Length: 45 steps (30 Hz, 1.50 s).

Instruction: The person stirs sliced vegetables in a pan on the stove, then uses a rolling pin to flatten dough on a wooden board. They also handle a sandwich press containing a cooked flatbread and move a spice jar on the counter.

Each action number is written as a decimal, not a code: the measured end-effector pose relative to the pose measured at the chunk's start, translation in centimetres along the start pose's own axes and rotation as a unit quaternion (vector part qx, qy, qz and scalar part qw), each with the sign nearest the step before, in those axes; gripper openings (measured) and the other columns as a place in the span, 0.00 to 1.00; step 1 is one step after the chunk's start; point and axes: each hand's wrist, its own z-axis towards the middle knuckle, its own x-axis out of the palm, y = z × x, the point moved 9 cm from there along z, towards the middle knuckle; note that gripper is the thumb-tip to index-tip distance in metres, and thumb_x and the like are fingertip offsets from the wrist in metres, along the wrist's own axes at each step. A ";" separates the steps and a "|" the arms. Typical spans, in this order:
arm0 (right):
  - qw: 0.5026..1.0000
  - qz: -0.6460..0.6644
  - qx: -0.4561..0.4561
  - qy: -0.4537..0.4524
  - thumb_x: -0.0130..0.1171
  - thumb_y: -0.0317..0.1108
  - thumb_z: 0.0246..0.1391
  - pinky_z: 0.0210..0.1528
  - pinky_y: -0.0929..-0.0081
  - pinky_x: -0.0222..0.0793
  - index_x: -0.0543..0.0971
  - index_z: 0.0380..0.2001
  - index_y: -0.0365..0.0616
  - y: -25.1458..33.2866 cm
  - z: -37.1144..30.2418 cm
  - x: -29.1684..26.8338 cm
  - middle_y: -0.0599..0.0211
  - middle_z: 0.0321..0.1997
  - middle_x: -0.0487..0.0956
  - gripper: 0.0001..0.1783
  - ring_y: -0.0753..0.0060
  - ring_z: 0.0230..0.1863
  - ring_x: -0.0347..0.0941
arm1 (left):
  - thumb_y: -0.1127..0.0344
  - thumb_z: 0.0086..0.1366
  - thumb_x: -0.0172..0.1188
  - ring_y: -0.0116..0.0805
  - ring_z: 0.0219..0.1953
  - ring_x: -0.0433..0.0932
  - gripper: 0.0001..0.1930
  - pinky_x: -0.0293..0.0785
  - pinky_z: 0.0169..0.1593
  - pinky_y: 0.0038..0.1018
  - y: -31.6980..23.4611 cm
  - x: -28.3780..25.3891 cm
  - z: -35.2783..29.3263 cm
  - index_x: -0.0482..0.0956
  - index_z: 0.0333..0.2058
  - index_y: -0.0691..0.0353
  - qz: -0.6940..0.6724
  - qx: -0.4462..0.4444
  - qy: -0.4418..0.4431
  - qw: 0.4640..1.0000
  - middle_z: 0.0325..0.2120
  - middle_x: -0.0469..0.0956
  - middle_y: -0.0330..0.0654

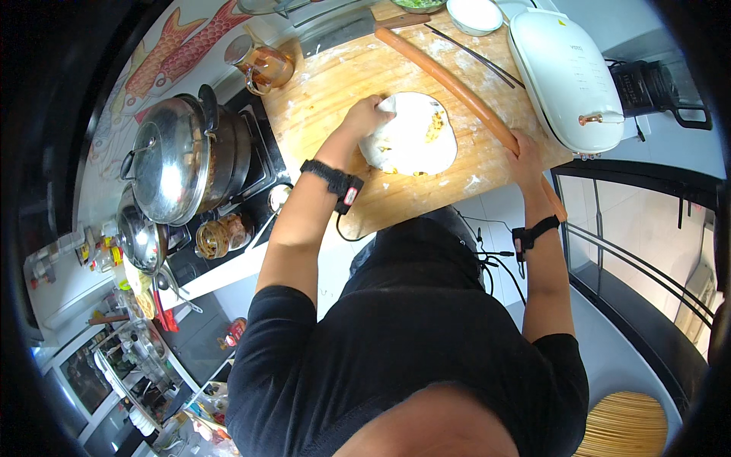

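Observation:
A white, roughly round sheet of dough (403, 145) lies on the floured wooden board (327, 114), with yellow bits on its right side and a few along its near edge. At the dough's far left edge is my left hand (368, 118), its fingers curled and closed on the rim. A long wooden rolling pin (449, 80) slants across the board to the right of the dough. My right hand (525, 158) is wrapped round the near part of this pin, by the board's right edge. The pin's near end shows beside my right wrist.
At the left stands a lidded steel pot (171, 156) on the stove, near a glass jug (263, 65). A cleaver (343, 36), chopsticks (476, 55), a white bowl (474, 15) and a bowl of greens (417, 4) lie at the back. A white appliance (565, 80) stands right.

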 end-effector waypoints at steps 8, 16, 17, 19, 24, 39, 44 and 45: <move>0.997 -0.011 -0.020 -0.069 0.60 0.28 0.41 0.58 0.58 0.57 0.68 0.53 0.45 2.0 -0.9 -1.6 0.55 0.51 0.70 0.30 0.50 0.55 0.63 | 0.63 0.58 0.62 0.27 0.27 0.74 0.14 0.70 0.33 0.23 0.3 -2.7 -8.2 0.74 0.37 0.66 -0.282 0.070 -0.048 0.956 0.26 0.77 0.38; 0.999 -0.011 0.012 0.042 0.58 0.29 0.44 0.58 0.57 0.56 0.68 0.53 0.44 2.0 -0.7 0.4 0.52 0.53 0.68 0.29 0.48 0.54 0.62 | 0.64 0.58 0.61 0.32 0.31 0.76 0.15 0.72 0.38 0.26 8.5 -4.2 -6.0 0.74 0.39 0.70 -0.219 -0.014 -0.116 0.969 0.31 0.79 0.44; 0.999 0.008 -0.039 0.021 0.57 0.29 0.44 0.57 0.57 0.57 0.68 0.53 0.44 3.4 -1.2 -0.1 0.52 0.52 0.68 0.29 0.48 0.53 0.63 | 0.63 0.58 0.62 0.35 0.31 0.77 0.15 0.73 0.38 0.27 8.4 -4.6 -6.5 0.74 0.38 0.69 -0.207 -0.013 -0.146 0.967 0.31 0.79 0.46; 0.996 0.024 -0.080 0.017 0.57 0.29 0.44 0.55 0.57 0.58 0.68 0.53 0.43 5.5 -2.8 -0.9 0.51 0.50 0.69 0.28 0.47 0.51 0.63 | 0.66 0.58 0.58 0.43 0.43 0.74 0.13 0.67 0.47 0.33 6.6 -8.3 -8.2 0.73 0.41 0.65 -0.063 0.029 -0.267 0.961 0.40 0.76 0.49; 0.984 0.056 -0.130 0.109 0.58 0.28 0.44 0.54 0.59 0.59 0.69 0.53 0.45 11.3 -5.3 0.8 0.53 0.48 0.70 0.28 0.49 0.50 0.64 | 0.68 0.58 0.54 0.44 0.54 0.66 0.16 0.54 0.58 0.40 -0.8 -8.7 -13.4 0.71 0.47 0.59 0.153 0.228 -0.360 0.891 0.48 0.71 0.45; 0.974 -0.207 -0.089 0.033 0.44 0.46 0.58 0.62 0.46 0.44 0.62 0.60 0.55 13.2 0.8 3.2 0.69 0.66 0.57 0.27 0.52 0.66 0.47 | 0.50 0.67 0.39 0.44 0.55 0.63 0.28 0.51 0.59 0.41 2.0 -4.8 -4.2 0.58 0.61 0.57 0.345 0.106 -0.247 0.899 0.56 0.65 0.43; 0.972 -0.226 -0.063 -0.012 0.47 0.47 0.56 0.63 0.48 0.45 0.62 0.59 0.56 11.2 5.9 4.4 0.70 0.65 0.58 0.27 0.53 0.65 0.49 | 0.46 0.67 0.35 0.37 0.61 0.57 0.30 0.46 0.62 0.40 1.8 -6.0 0.9 0.54 0.62 0.55 0.333 0.052 -0.220 0.916 0.60 0.60 0.39; 0.974 -0.219 -0.047 -0.016 0.47 0.47 0.56 0.63 0.48 0.44 0.62 0.59 0.55 10.9 6.8 4.5 0.70 0.64 0.59 0.27 0.53 0.65 0.50 | 0.45 0.67 0.35 0.37 0.61 0.56 0.30 0.45 0.62 0.39 1.4 -6.4 1.5 0.54 0.63 0.55 0.334 0.057 -0.232 0.912 0.60 0.60 0.39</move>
